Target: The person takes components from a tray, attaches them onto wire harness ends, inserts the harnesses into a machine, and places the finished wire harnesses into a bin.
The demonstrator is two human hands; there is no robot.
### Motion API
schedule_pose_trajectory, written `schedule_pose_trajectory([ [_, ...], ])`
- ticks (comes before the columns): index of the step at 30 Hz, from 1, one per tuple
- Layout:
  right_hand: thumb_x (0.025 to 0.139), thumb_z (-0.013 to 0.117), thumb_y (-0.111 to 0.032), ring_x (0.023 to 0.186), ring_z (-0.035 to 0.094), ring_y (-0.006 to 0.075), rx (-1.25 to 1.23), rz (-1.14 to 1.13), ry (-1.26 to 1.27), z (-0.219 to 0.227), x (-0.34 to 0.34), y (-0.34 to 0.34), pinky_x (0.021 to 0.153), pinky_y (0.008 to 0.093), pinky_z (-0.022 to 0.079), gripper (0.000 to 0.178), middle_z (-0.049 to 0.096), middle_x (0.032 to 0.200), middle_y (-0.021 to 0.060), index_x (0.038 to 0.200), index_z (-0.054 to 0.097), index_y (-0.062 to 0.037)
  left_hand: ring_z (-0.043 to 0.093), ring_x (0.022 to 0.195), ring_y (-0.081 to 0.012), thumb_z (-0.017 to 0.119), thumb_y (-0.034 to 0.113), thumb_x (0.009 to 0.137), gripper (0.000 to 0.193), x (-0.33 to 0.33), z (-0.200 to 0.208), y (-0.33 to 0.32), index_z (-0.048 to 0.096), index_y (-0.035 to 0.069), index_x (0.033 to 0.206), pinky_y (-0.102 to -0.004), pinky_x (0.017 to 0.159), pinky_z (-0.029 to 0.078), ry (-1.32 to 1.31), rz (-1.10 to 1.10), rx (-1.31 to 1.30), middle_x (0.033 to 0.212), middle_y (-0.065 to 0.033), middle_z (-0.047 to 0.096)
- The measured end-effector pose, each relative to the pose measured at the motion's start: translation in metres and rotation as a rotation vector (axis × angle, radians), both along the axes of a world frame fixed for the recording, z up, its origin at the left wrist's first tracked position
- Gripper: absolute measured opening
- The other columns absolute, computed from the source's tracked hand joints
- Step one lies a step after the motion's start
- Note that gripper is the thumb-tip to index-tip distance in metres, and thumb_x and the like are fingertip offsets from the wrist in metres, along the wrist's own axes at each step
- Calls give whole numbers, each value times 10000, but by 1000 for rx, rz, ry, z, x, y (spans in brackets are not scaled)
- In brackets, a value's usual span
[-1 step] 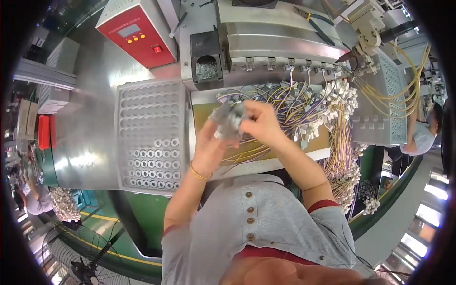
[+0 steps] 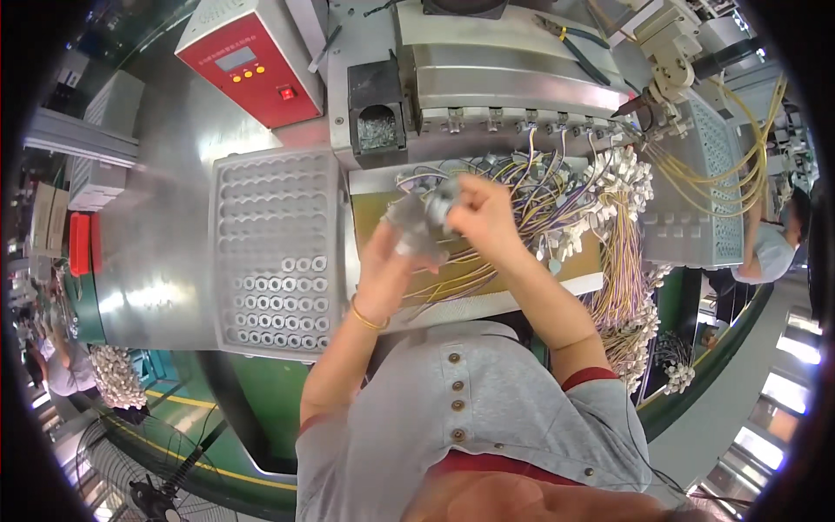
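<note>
In front of my chest, my left hand (image 2: 383,265) is closed around a grey, metal-looking piece (image 2: 410,222), blurred by motion. My right hand (image 2: 487,217) pinches a small round grey part (image 2: 442,204) with thumb and fingers, right beside that piece. Whether the two parts touch, I cannot tell. Beneath and beyond my hands, yellow and purple wires with white connectors (image 2: 539,204) lie heaped on a tan board (image 2: 370,213). Left of my hands, a clear plastic tray (image 2: 274,217) carries rows of ring-shaped grey parts (image 2: 283,300) in its near half.
A red control box (image 2: 252,70) stands at the back left, near a black holder (image 2: 377,96). Behind the wires runs a metal fixture (image 2: 513,83) with pliers (image 2: 578,48) on top. A soldering-iron-like tool (image 2: 639,104) and a perforated bin (image 2: 718,174) are at the right.
My right hand has shifted slightly away from my left with the round part, so a gap between the fingers of both hands shows more. My left hand stays in nearly the same place.
</note>
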State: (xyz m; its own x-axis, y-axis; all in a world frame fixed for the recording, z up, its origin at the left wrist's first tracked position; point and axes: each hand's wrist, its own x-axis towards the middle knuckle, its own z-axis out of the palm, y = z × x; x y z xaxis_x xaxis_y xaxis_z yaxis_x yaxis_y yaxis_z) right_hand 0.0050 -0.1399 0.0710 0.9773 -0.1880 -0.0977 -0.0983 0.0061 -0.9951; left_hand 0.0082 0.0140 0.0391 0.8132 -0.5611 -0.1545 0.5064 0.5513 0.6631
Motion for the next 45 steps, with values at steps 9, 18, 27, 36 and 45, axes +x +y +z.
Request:
schedule_pose_trajectory([
  [9, 746, 493, -48, 402, 482, 143, 242, -471, -29, -21, 38, -21, 361, 235, 377, 97, 553, 616, 96, 685, 516, 24, 552, 699, -187, 585, -10, 670, 193, -4, -47, 9, 595, -20, 862, -227, 608, 443, -1424, -21, 1213, 715, -70, 547],
  [18, 777, 452, -85, 551, 587, 226, 495, -575, -151, -15, 57, 10, 523, 326, 511, 162, 575, 694, 148, 725, 508, 57, 583, 607, -192, 563, 0, 656, 172, 13, -26, 31, 626, 33, 814, -277, 585, 463, -857, -376, 1003, 659, -115, 576],
  [27, 778, 480, -109, 489, 575, 258, 228, -581, -98, -15, 52, 0, 461, 319, 480, 200, 524, 617, 109, 675, 485, 62, 535, 569, -244, 580, 11, 629, 166, 23, 14, 49, 640, 59, 776, -316, 518, 430, -1174, 30, 1145, 628, -87, 569],
  [36, 775, 506, -98, 475, 540, 158, 68, -440, -135, -10, 38, -19, 443, 253, 418, 189, 498, 563, 49, 623, 465, 6, 488, 542, -167, 600, -17, 619, 220, 22, 14, 51, 644, 45, 825, -263, 504, 395, -1145, 240, 1117, 645, -72, 562],
  [45, 705, 569, -52, 625, 543, 108, -414, 192, -283, -2, -18, 28, 547, 214, 420, 174, 558, 639, 32, 878, 579, -32, 456, 536, -168, 611, -31, 629, 216, 11, 16, 57, 649, 42, 829, -246, 496, 364, -1006, 325, 965, 650, -74, 550],
])
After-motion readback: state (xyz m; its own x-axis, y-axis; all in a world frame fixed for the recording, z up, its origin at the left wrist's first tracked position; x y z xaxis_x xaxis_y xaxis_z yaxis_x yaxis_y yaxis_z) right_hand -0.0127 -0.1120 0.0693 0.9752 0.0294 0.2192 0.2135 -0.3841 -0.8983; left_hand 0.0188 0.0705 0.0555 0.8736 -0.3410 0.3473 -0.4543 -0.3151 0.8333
